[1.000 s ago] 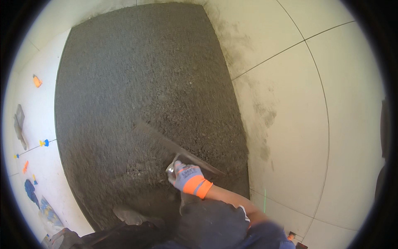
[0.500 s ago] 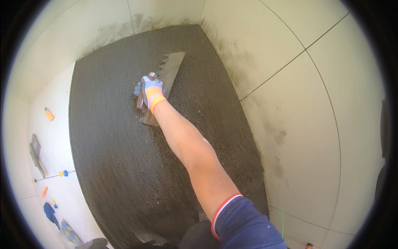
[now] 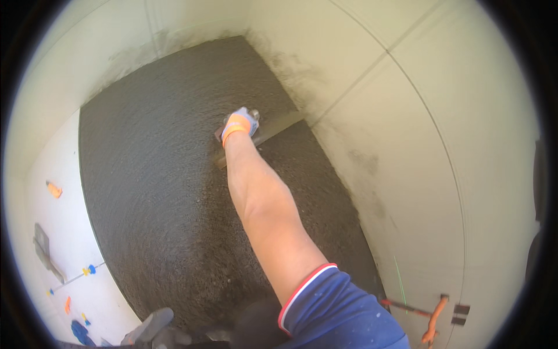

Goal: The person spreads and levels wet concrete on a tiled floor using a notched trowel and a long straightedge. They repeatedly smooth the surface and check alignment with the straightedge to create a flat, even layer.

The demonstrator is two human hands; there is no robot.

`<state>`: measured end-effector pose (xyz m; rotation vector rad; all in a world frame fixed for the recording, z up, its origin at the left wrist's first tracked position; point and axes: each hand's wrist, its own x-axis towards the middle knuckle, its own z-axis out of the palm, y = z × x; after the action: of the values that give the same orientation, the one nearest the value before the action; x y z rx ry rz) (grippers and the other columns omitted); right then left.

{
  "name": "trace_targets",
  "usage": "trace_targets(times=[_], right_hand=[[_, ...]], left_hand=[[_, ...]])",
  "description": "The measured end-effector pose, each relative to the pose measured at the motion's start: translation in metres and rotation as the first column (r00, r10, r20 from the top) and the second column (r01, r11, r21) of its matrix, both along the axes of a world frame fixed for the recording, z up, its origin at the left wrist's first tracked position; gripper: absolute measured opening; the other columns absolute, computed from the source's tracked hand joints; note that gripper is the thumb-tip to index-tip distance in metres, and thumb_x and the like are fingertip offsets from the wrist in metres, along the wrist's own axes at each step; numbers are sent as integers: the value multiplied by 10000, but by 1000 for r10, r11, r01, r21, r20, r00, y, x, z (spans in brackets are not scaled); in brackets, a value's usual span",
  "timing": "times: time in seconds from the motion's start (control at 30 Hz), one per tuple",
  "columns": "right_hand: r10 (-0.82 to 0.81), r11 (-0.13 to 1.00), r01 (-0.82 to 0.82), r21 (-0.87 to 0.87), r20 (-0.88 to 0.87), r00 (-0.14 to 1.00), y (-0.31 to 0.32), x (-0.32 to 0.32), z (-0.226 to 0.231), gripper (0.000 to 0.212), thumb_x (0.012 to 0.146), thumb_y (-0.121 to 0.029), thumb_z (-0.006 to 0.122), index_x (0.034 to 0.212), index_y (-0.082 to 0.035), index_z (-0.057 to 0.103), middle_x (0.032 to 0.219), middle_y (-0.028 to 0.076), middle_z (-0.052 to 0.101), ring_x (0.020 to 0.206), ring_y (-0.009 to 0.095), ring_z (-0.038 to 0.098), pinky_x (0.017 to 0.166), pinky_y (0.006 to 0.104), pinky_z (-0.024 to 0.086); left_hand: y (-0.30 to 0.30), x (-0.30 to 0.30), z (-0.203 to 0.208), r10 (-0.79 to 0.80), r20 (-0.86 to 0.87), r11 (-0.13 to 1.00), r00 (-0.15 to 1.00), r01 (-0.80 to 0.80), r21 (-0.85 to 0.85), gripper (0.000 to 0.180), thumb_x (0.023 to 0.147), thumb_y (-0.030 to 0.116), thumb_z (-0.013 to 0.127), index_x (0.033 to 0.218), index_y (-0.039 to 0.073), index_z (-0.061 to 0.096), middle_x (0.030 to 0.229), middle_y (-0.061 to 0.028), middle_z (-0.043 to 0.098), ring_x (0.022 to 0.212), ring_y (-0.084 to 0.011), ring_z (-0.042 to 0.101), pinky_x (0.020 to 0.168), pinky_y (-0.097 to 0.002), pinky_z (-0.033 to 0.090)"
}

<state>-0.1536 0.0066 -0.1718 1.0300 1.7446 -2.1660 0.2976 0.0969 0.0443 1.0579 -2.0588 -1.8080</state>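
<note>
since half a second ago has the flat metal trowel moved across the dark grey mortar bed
Yes. The flat metal trowel swung its blade toward the pale tile at the dark grey mortar bed's right edge.

Dark grey mortar bed (image 3: 174, 192), pale tiles (image 3: 407, 145), seemingly blue-orange glove (image 3: 239, 123).

Right hand (image 3: 239, 123) and trowel (image 3: 268, 132) sit on the grey mortar bed (image 3: 174, 192), trowel tip near the tiled edge (image 3: 325, 116). Mortar to the left lies open. Left tile (image 3: 64, 250): clips (image 3: 88, 270), small trowel (image 3: 45, 251). Lower right: orange tool (image 3: 433, 326).
</note>
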Motion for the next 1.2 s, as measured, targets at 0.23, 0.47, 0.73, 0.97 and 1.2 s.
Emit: trace_targets(times=[0.23,0.47,0.73,0.97,1.2], right_hand=[[-18,951,-12,309,93,995,115,49,-15,288,720,-275,508,870,-32,550,822,98,583,644,225,556,561,351,434],[-233,949,196,246,133,963,193,110,28,154,731,-192,498,755,-43,528,594,82,537,444,218,494,425,347,411],[-293,938,265,222,104,950,235,141,34,159,742,-172,509,798,-23,517,598,101,548,463,206,526,417,314,440],[-323,946,321,47,57,945,237,163,61,194,760,-230,512,798,-40,530,663,107,579,516,199,554,447,312,440],[623,645,-545,536,45,781,250,143,84,229,715,-216,511,857,-36,504,749,141,546,635,254,547,569,352,456]], left_hand=[[-14,-2,-18,-1,-208,989,978,32,146,591,742,329,565,1119,-99,409,600,-110,562,379,-102,460,338,-194,366],[-18,12,-28,27,-220,969,975,29,245,594,730,345,588,1120,-75,431,616,-90,558,381,-82,454,338,-175,348],[-10,16,-17,22,-196,954,980,38,296,499,743,306,563,1087,-47,482,606,-78,552,387,-70,434,351,-167,331],[-4,24,-8,-44,-221,980,974,86,182,416,765,236,519,1080,-33,494,585,-92,539,379,-73,414,355,-175,327],[-3,36,-8,3,-226,981,974,42,191,440,767,256,513,1069,-62,488,578,-101,540,378,-76,415,359,-178,331]])
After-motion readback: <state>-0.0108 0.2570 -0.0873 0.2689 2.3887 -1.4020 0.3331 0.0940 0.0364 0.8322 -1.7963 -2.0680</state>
